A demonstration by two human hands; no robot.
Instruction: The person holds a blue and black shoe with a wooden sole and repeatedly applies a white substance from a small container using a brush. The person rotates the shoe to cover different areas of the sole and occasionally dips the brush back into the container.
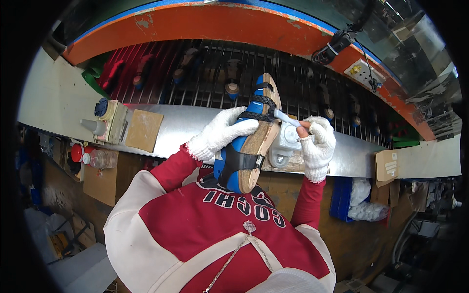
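In front of my chest is a sandal (257,136) with black straps and a cork-coloured sole, fitted on a blue last (237,178). My left hand (221,131), in a white knit glove, is closed around its side near the braided straps. My right hand (317,145), gloved with bare fingertips showing, pinches a pale, slim brush-like tool (288,117). The tool's end touches the sole's right edge close to the braided straps; its bristles cannot be made out. Just beneath the tool, a translucent plastic container (287,139) stands on the metal ledge, partly hidden by the sandal.
Beyond the metal ledge (181,128), a rod conveyor (205,58) carries several more sandals under an orange frame (195,28). A brown board (144,130) and a glue-stained container (113,117) sit at left. At right are a cardboard box (386,165) and a blue crate (340,198).
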